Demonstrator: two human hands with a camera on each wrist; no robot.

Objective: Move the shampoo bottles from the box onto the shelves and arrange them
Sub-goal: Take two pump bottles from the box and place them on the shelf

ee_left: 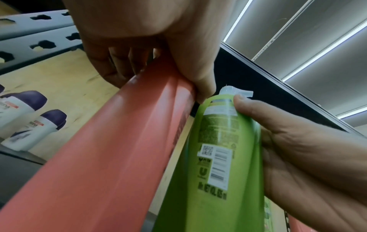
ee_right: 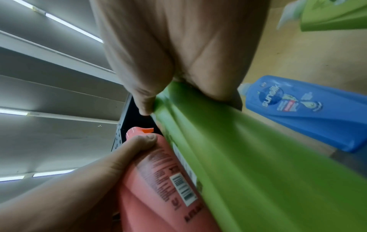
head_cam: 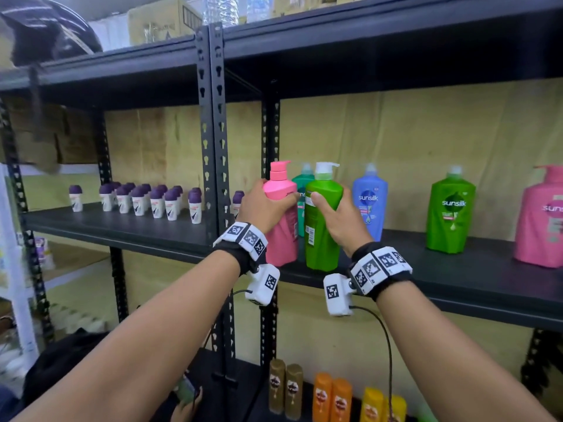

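Shampoo bottles gripped, one in each of your hands, at the front edge of the shelf [head_cam: 457,269].
Your left hand [head_cam: 265,208] curls round the pink bottle [head_cam: 281,220], your right hand [head_cam: 338,220] round the green bottle [head_cam: 321,226] — side by side, upright, bases at the shelf. Teal, blue, green, pink bottles stand behind and right.

Two held bottles [head_cam: 300,220] side by side at shelf [head_cam: 457,278] front, another bottle [head_cam: 301,184] behind, small roll-ons [head_cam: 146,199] left

Bare shelf [head_cam: 405,263] between blue bottle [head_cam: 370,202] and green bottle [head_cam: 451,214]
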